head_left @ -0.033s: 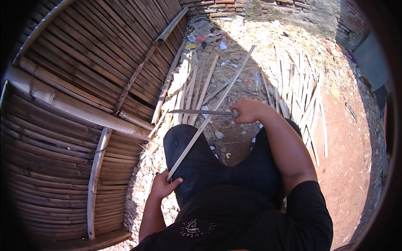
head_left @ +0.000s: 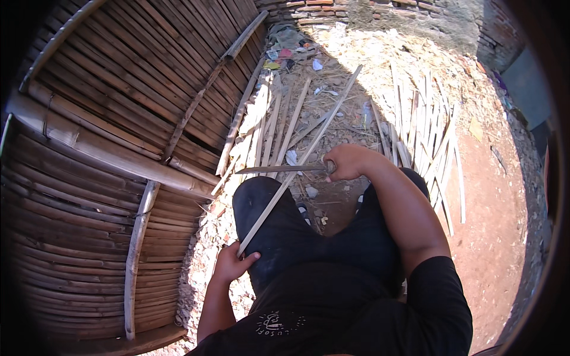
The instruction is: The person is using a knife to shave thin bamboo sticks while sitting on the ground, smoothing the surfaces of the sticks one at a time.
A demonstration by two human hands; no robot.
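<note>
A long, pale bamboo strip (head_left: 270,207) slants from beside my left thigh up and away to the right, over the littered ground. My left hand (head_left: 230,263) grips its near end, thumb stretched along my thigh. In my right hand (head_left: 350,161) is the handle of a long knife (head_left: 267,169), fingers wrapped round it. The dark blade points left and crosses the strip just beyond my knees. Whether its edge touches the strip, I cannot tell.
Several loose bamboo strips (head_left: 291,121) lie ahead on the left. A sunlit heap of strips (head_left: 424,124) is to the right. A slatted bamboo wall (head_left: 89,207) stands close on my left, and a brick wall (head_left: 320,13) at the far end. Scraps litter the ground.
My right hand and the knife have come a little nearer to me along the strip. My left hand and the strip look unmoved.
</note>
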